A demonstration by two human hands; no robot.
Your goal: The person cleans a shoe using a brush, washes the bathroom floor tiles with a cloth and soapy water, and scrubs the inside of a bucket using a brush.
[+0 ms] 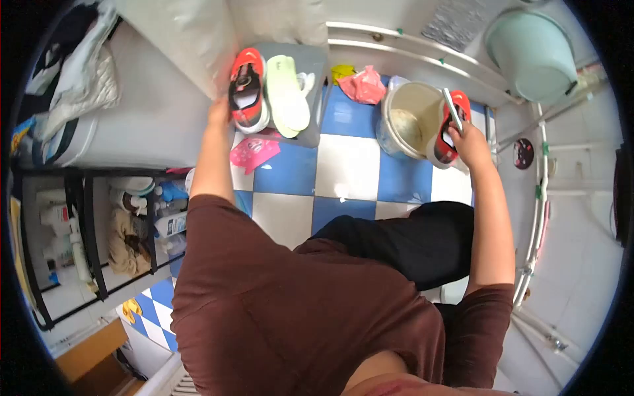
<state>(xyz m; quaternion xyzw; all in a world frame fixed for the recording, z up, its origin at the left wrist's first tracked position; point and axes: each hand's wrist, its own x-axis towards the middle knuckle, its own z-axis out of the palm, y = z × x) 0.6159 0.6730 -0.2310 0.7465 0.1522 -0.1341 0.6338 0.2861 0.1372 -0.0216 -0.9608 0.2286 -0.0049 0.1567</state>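
Note:
My left hand is at the outer side of a red and black shoe with a white sole. Its fingers are mostly hidden against the shoe, so their grip does not show. Beside that shoe, two pale green insoles lie on a grey stool top, with something white partly under them. On the other side, my right hand is closed on a matching red shoe and a pale, narrow handle, whose other end I cannot make out. This shoe is over the rim of a whitish bucket.
Pink plastic and a yellow piece lie behind the bucket. A pink patterned bag is below the stool. White pipes line the right wall near a pale green bucket. A black rack stands left.

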